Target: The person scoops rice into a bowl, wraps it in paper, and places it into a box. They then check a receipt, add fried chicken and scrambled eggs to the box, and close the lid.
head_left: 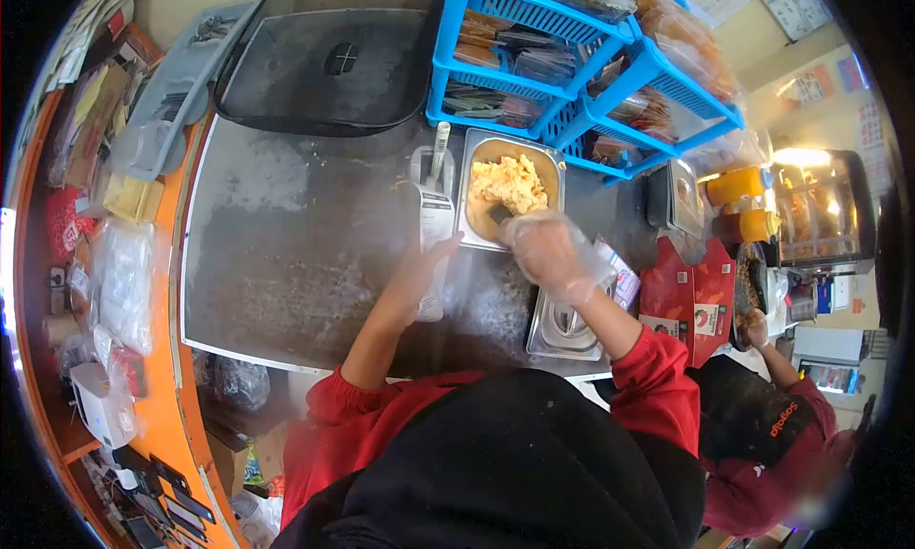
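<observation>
A metal pan (464, 182) holds chunky pale-yellow food (510, 184). My right hand (545, 255), in a clear plastic glove, is closed at the pan's near right corner. From its fingers a small utensil with a dark end (499, 213) reaches into the pan; its handle is hidden. My left hand (417, 274) has fingers stretched toward the pan's near left corner, somewhat blurred. Beside that hand lies a narrow clear container with a printed paper label (436, 215), and a light stick-like handle (440, 149) stands at its far end.
Blue plastic racks (562, 77) full of packets rise behind the pan. A lidded metal container (564, 328) and red cartons (681, 292) stand to the right, before a co-worker (762, 416). A black lidded case (329, 72) is at the back left, an orange-edged shelf (181, 377) at far left.
</observation>
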`<state>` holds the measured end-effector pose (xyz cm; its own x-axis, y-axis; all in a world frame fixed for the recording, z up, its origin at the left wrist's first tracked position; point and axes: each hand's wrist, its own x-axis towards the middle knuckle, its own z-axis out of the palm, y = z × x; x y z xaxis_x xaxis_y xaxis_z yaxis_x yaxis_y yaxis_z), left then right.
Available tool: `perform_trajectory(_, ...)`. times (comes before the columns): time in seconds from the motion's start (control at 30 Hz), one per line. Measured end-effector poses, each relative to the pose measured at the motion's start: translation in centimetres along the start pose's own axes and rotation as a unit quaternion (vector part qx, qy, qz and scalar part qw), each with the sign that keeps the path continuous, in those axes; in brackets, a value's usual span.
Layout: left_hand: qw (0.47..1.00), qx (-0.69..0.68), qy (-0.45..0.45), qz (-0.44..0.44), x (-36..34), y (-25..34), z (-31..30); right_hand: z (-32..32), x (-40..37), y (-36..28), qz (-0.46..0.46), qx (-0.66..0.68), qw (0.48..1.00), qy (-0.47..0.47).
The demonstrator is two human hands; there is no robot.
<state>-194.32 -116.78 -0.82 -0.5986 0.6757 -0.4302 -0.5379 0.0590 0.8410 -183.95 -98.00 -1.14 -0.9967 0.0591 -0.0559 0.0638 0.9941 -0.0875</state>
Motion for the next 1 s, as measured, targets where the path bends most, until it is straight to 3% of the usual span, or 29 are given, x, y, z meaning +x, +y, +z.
perform_trajectory(0.07,0.999,0.001,-0.003,-0.037,0.1,0.4,-0.3,-0.8,0.0,0.5,-0.029,0.005,0.999,0.024)
perform_trajectory(0.23,0.999,0.023,-0.026,0.007,0.8,-1.4,-1.0,0.0,0.6,1.6,-0.149,0.05,0.98,0.122)
perform_trajectory(0.33,0.999,0.027,-0.032,0.004,0.7,-1.0,-1.0,-2.9,2.6,0.7,-0.068,0.103,0.992,-0.036)
perform_trajectory(0.43,0.999,0.023,-0.035,-0.022,0.5,-0.7,-1.1,-0.6,2.2,3.0,-0.036,0.163,0.982,0.088)
perform_trajectory(0.53,0.999,0.017,-0.026,-0.034,0.4,-0.4,-0.9,-1.9,1.1,3.4,-0.021,0.13,0.987,0.092)
perform_trajectory(0.67,0.998,0.006,-0.033,-0.048,0.4,-0.2,-1.0,-4.0,0.5,-0.2,0.033,-0.021,0.999,0.028)
perform_trajectory(0.7,0.998,0.004,-0.029,-0.055,0.3,-0.1,-0.9,-2.9,0.1,0.4,-0.093,-0.029,0.994,0.045)
perform_trajectory(0.8,0.998,0.002,-0.028,-0.059,0.2,0.2,-0.7,0.4,0.7,-0.1,-0.066,0.041,0.996,0.046)
perform_trajectory(0.83,0.998,0.008,-0.038,-0.052,0.2,0.0,-0.9,-0.4,1.9,-0.5,-0.012,-0.016,0.998,-0.06)
perform_trajectory(0.93,0.997,0.015,-0.055,-0.053,0.0,0.3,-1.1,1.5,3.8,0.8,-0.083,0.096,0.992,0.025)
perform_trajectory(0.97,0.996,0.014,-0.061,-0.056,0.0,0.4,-0.9,1.1,3.9,1.6,-0.034,0.144,0.985,-0.086)
perform_trajectory(1.0,0.997,0.013,-0.055,-0.048,0.0,0.4,-0.9,0.4,3.9,1.8,-0.016,0.178,0.979,-0.097)
